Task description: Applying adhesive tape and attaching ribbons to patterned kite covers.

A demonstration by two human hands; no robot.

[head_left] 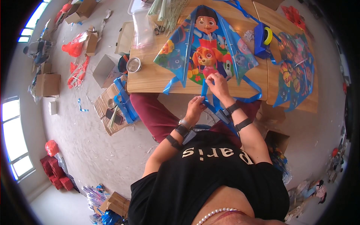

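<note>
A colourful cartoon-printed kite (207, 39) lies on the wooden table before me, with thin rods along its panels. From its lower edge a blue ribbon (204, 89) hangs over the table's front edge. My left hand (195, 109) is closed on this ribbon just below the table edge. Higher up, my right hand (218, 87) pinches at the spot where ribbon and kite meet; its fingertips partly hide the join. Further blue ribbon (255, 84) loops out on the right, and a short ribbon end (170, 85) sticks out at the left.
A blue tape dispenser (261, 41) with yellow tape stands right of the kite. Beyond it lie more printed kites (294, 67). Bundled pale rods (165, 13), scissors (159, 29) and a tape roll (134, 65) sit at the left. Cardboard (108, 103) with blue strips is beside my leg.
</note>
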